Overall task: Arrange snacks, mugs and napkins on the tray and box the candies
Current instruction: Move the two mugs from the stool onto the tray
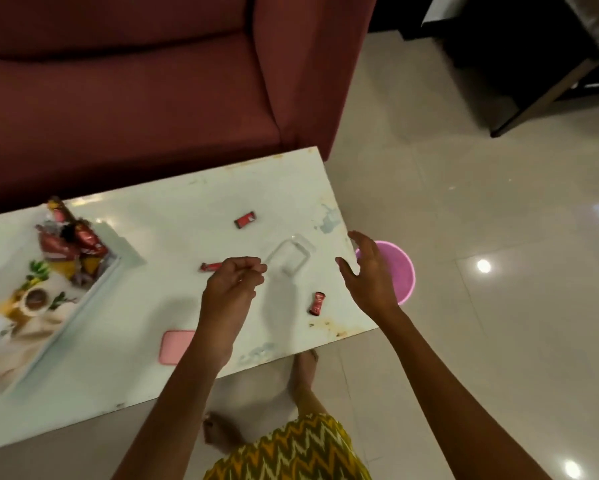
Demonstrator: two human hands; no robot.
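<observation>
1. A dim, warm light is given from overhead; hard white lamp reflections are seen on the glossy floor (464, 341) at 3 and 5 o'clock.
2. A pale sheen is spread across the white table (173, 209), and a soft grey shadow is cast near its centre.
3. The tray (83, 299) at 9 o'clock is smeared by blur.
4. Straight edges are bowed toward the frame's borders, and the corner at 1 o'clock is lost in darkness.

A maroon sofa (135, 98) stands behind the stained white table (284, 188), a flat pink case (177, 346) lying near its front edge, a pink bucket (400, 268) on the glossy tiled floor (464, 202)
</observation>
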